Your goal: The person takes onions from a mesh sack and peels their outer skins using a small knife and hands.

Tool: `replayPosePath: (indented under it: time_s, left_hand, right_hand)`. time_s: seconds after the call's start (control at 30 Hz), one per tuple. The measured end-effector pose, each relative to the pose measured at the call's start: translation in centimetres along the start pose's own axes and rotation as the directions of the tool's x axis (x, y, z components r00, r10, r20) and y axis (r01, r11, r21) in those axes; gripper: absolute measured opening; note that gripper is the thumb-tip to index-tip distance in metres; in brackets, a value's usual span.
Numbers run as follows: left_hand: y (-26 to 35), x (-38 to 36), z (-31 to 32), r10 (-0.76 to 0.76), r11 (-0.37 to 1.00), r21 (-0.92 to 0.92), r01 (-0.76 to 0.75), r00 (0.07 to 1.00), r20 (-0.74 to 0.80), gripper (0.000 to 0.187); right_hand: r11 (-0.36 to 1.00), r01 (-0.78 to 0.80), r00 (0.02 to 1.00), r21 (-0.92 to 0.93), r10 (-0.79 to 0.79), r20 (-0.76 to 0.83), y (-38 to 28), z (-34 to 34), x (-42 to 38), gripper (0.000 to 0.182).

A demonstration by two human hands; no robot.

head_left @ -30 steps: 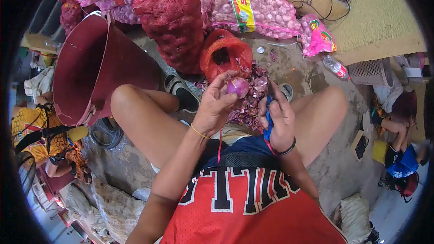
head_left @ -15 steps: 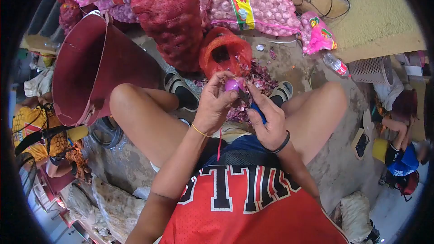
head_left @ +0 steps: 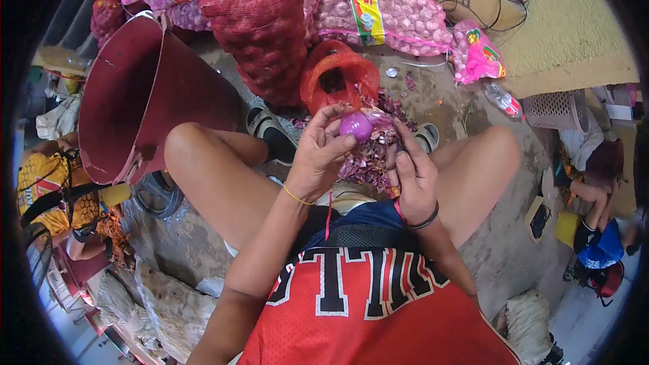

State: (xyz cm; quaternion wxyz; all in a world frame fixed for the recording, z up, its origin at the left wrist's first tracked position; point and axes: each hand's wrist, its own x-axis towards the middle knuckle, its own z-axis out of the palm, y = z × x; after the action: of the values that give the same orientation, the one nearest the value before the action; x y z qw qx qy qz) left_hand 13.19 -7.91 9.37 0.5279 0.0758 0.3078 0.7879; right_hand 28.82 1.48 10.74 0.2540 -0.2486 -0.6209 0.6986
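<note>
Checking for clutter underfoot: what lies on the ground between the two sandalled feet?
A heap of purple onion peelings, shown in the head view, partly hidden by the left hand.

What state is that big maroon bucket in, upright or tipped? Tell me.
Tipped. The maroon bucket leans on its side beside the person's knee, its open mouth turned toward the camera so the inner wall shows; nothing can be made out inside it.

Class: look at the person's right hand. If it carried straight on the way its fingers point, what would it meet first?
Most likely the purple onion held in the left hand; the right hand points up toward it, though depth is unclear.
</note>
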Motion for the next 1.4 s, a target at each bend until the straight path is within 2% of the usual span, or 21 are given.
replayPosePath:
  time_s: [0.07,0.27,0.37,0.5,0.6,0.63,0.73,0.83,1.03,1.13,1.23,1.3,1.37,1.4]
  left_hand:
    - [0.1,0.0,-0.2,0.001,1.000,-0.017,-0.001,1.000,0.017,0.054]
    - [0.6,-0.2,0.3,-0.018,0.996,-0.089,0.017,1.000,-0.002,0.059]
    - [0.9,-0.1,1.0,0.053,0.998,0.018,-0.053,0.998,-0.015,0.054]
    - [0.8,0.2,-0.7,0.040,0.999,0.008,-0.040,0.999,0.005,0.051]
    - [0.5,0.1,-0.2,0.041,0.999,0.008,-0.041,0.999,-0.015,0.050]
    - [0.5,0.0,-0.1,0.030,1.000,0.011,-0.030,0.999,-0.020,0.050]
    - [0.2,-0.1,0.0,0.004,1.000,0.017,-0.004,1.000,-0.023,0.048]
    - [0.0,0.0,0.0,0.005,1.000,0.014,-0.004,1.000,-0.017,0.045]
    - [0.0,0.0,0.0,-0.009,1.000,0.024,0.009,1.000,0.000,0.042]
    - [0.0,0.1,0.1,-0.013,1.000,0.022,0.014,1.000,-0.015,0.044]
    - [-0.1,0.1,0.2,-0.025,0.999,0.028,0.025,1.000,-0.010,0.044]
    - [-0.2,0.1,0.1,-0.042,0.999,-0.028,0.042,0.999,0.009,0.039]
    - [-0.1,0.0,0.1,-0.026,0.999,-0.036,0.027,0.999,0.034,0.041]
    - [0.0,0.0,0.1,-0.016,0.999,-0.041,0.018,0.999,0.047,0.041]
  right_hand:
    - [0.991,0.002,1.000,0.132,-0.003,0.007,0.2,0.0,0.0,0.045]
    - [0.967,-0.003,0.997,0.253,0.024,-0.080,-0.4,0.2,0.2,0.049]
    - [0.973,-0.017,0.998,0.230,0.031,-0.059,-0.1,-0.2,0.4,0.051]
    - [0.994,-0.036,0.999,-0.106,0.039,0.025,-0.7,0.1,0.4,0.054]
    - [0.948,0.068,0.992,-0.311,-0.032,0.118,-0.7,0.1,0.2,0.055]
    - [0.929,0.133,0.985,-0.346,-0.086,0.148,-0.5,0.1,0.3,0.055]
    - [0.900,0.184,0.975,-0.396,-0.117,0.188,-1.0,0.1,0.7,0.054]
    - [0.838,0.307,0.950,-0.451,-0.242,0.196,-0.5,0.2,0.9,0.053]
    - [0.811,0.262,0.964,-0.523,-0.196,0.180,-1.0,0.0,0.6,0.045]
    - [0.821,0.269,0.962,-0.504,-0.210,0.173,-1.0,-0.2,0.5,0.043]
    - [0.912,0.233,0.973,-0.339,-0.216,0.086,-0.6,0.1,0.4,0.042]
    - [0.968,0.102,0.995,-0.228,-0.098,0.032,-0.1,-0.2,0.1,0.042]
    - [0.999,-0.037,0.999,-0.028,0.037,0.013,-0.3,-0.2,-0.1,0.043]
    - [0.999,-0.034,0.999,-0.030,0.034,-0.002,0.0,-0.3,-0.1,0.045]
